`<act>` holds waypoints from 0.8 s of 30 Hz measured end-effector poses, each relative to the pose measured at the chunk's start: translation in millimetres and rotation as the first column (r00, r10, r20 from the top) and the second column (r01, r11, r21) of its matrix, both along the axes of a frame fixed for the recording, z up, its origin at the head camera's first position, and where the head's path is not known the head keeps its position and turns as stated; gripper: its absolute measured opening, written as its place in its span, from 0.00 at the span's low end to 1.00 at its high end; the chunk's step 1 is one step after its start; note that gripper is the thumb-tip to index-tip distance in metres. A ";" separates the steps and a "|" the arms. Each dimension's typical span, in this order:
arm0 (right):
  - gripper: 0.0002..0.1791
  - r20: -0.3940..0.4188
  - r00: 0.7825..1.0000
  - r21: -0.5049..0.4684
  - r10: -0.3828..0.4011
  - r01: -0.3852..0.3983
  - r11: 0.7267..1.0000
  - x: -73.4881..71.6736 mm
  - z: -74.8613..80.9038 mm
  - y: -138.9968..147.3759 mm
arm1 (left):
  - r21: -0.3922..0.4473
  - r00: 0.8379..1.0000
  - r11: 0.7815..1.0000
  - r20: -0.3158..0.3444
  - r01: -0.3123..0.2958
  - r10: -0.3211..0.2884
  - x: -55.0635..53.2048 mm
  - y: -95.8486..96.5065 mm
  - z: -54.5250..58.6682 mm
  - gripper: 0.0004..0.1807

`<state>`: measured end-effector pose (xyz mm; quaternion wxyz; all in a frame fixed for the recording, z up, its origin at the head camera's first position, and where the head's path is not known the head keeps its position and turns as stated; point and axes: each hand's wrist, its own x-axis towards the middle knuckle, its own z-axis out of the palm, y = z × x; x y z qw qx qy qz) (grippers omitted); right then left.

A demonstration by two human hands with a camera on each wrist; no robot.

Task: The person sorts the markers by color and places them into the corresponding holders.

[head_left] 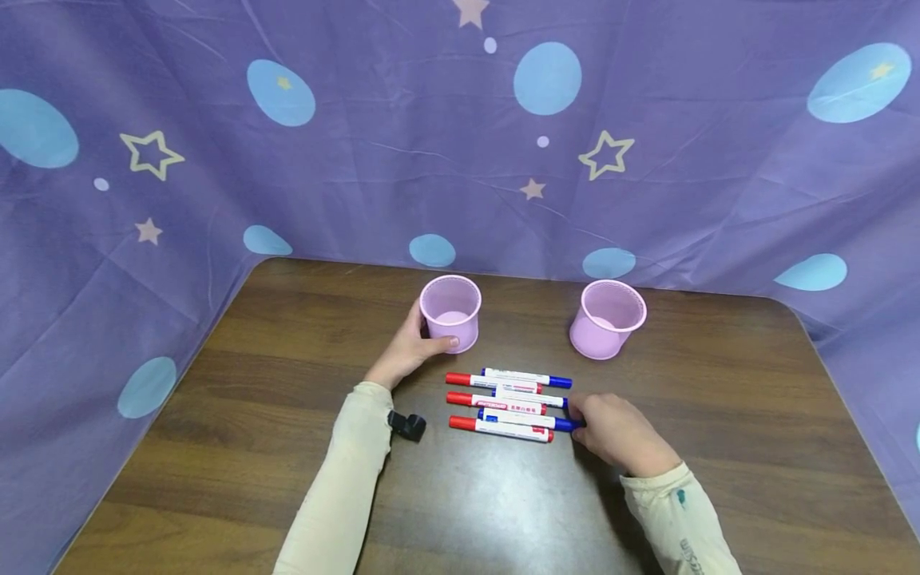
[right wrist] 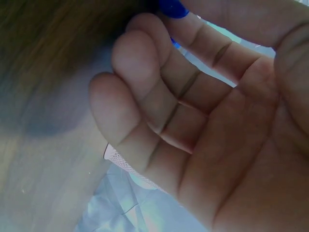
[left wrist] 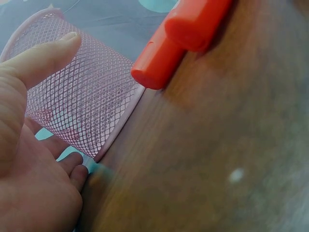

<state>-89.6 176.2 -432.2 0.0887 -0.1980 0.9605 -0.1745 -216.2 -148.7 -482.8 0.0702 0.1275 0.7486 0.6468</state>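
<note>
My left hand [head_left: 410, 349] holds a pink mesh pen cup [head_left: 460, 337], thumb across its near side and fingers around the far side. The cup stands upright on the table; its mesh wall shows in the left wrist view. My right hand [head_left: 621, 431] is at the blue-capped ends of the whiteboard markers, thumb and index finger pinching the cap of the nearest blue marker [head_left: 528, 419]. In the right wrist view its blue cap [right wrist: 173, 7] shows between thumb and index finger, the other fingers curled loosely. Red markers [head_left: 503, 430] lie alternating with blue ones, caps pointing left.
A second pink mesh pen cup [head_left: 604, 339] stands upright at the back right, behind my right hand. The brown wooden table [head_left: 237, 447] meets a purple patterned cloth [head_left: 374, 192] at its back and sides. A black strap device [head_left: 407, 426] sits at the left wrist.
</note>
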 end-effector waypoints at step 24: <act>0.13 -0.030 0.999 -0.095 0.039 -0.041 0.995 2.6 20.6 7.8 | -0.016 0.999 1.000 -0.021 -0.025 0.025 1.2 0.5 1.5 0.54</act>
